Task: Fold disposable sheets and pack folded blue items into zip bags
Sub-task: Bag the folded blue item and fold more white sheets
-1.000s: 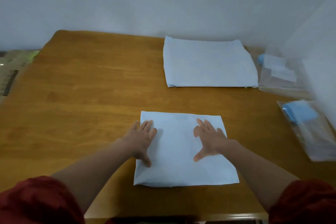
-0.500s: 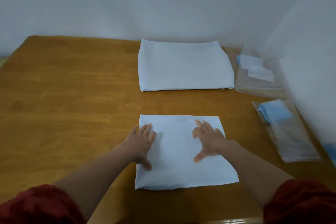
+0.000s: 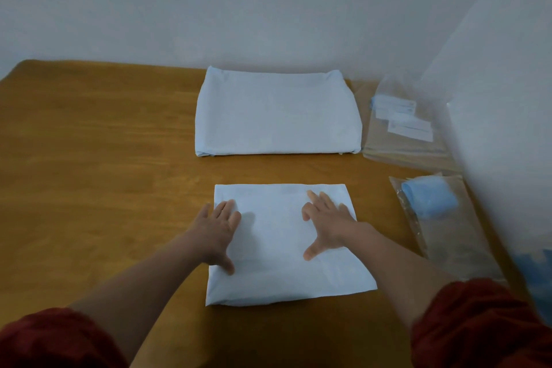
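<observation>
A pale blue folded disposable sheet [image 3: 277, 248] lies flat near the front of the wooden table [image 3: 98, 158]. My left hand [image 3: 219, 228] presses flat on its left edge, fingers spread. My right hand [image 3: 325, 222] rests flat on its right half, thumb out. Neither hand grips anything. A thicker stack of folded sheets [image 3: 276, 113] sits behind it near the wall. At the right, a clear zip bag [image 3: 448, 236] holds a folded blue item [image 3: 428, 196].
A pile of clear zip bags with white labels [image 3: 403, 128] lies at the back right corner. A white wall or panel [image 3: 507, 128] runs along the table's right side. Bare wood spreads out to the left.
The view has swung further right, so the table's left side has slid out of frame. Both hands stay flat on the front sheet in nearly the same spots.
</observation>
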